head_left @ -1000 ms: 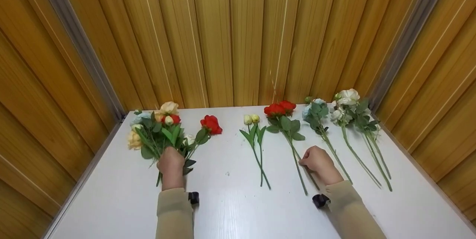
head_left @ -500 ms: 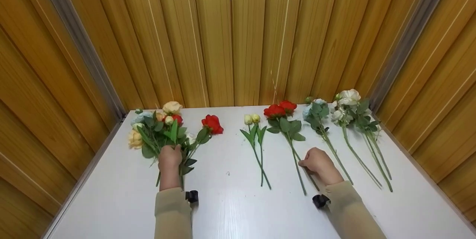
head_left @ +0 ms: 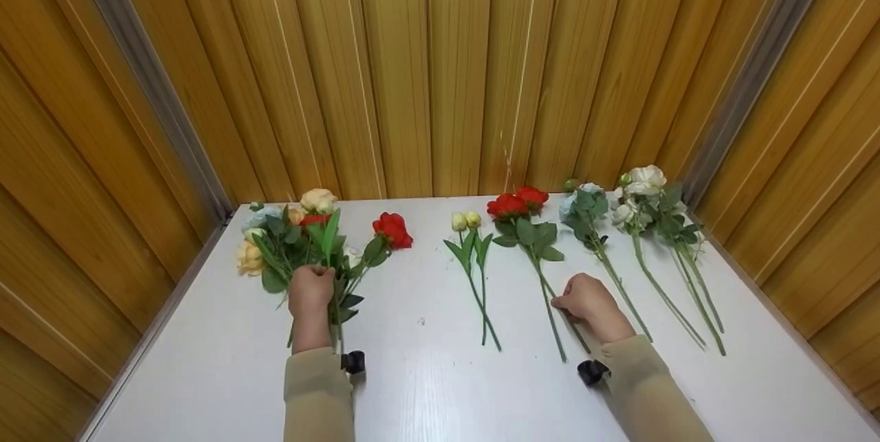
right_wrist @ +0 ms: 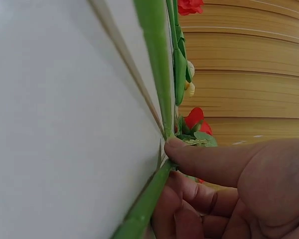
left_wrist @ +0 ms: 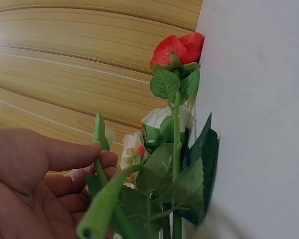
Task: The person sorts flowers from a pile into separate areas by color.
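On the left of the table, my left hand (head_left: 311, 291) pinches the stem of a tulip (left_wrist: 102, 132) between thumb and fingers, its long green leaf (head_left: 331, 230) upright over a mixed pile of artificial flowers. In that pile lie a cream rose (head_left: 317, 201), a peach rose (head_left: 250, 258), a pale blue flower and green leaves. A red flower (head_left: 392, 230) sticks out to its right. My right hand (head_left: 586, 297) pinches a green stem (right_wrist: 159, 74) of the paired red flowers (head_left: 509, 206), whose two stems cross near the fingertips. The fingers' far side is hidden.
Two yellow tulips (head_left: 465, 221) with crossed stems lie mid-table. Right of my right hand are a pale blue flower (head_left: 577, 205) and several white flowers (head_left: 643, 188). Wood-panel walls (head_left: 454, 71) close in the white table (head_left: 426, 387) at the back and sides.
My left hand has turned and shifted slightly left, with the tulip's leaf swinging more upright and its bud rising toward the cream rose. The right hand stays on its stem, nearly still.
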`<state>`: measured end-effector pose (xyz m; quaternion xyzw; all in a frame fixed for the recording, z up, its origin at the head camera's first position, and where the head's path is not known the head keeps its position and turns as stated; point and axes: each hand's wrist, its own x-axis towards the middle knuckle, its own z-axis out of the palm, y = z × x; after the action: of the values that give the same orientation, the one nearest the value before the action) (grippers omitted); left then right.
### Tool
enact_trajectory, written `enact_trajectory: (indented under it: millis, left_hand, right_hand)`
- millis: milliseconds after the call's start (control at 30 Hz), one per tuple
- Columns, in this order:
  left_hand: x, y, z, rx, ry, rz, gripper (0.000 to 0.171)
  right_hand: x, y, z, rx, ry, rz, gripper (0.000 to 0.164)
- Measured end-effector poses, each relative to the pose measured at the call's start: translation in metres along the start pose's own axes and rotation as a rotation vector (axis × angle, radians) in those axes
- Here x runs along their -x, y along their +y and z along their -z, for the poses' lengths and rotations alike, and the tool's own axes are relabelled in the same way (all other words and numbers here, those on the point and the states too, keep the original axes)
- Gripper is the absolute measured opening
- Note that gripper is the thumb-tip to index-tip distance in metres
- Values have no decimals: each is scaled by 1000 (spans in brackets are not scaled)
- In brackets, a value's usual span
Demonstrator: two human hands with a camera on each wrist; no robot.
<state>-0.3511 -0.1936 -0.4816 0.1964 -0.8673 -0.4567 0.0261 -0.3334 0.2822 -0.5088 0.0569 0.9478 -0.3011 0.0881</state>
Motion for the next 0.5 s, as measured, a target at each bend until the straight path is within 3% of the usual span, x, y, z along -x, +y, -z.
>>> enact_trajectory:
  millis: [100,333,500]
  left_hand:
    - [1,3,0,34,22,-11,32]
    - [6,14,-2,118,55,-62,32]
    - [11,26,-4,236,50,-109,32]
  right_hand:
    - [0,0,0,10,-4,5,37]
    - [-1,-2,2,33,-9,28,52]
    - [-1,-2,3,40,-7,17,53]
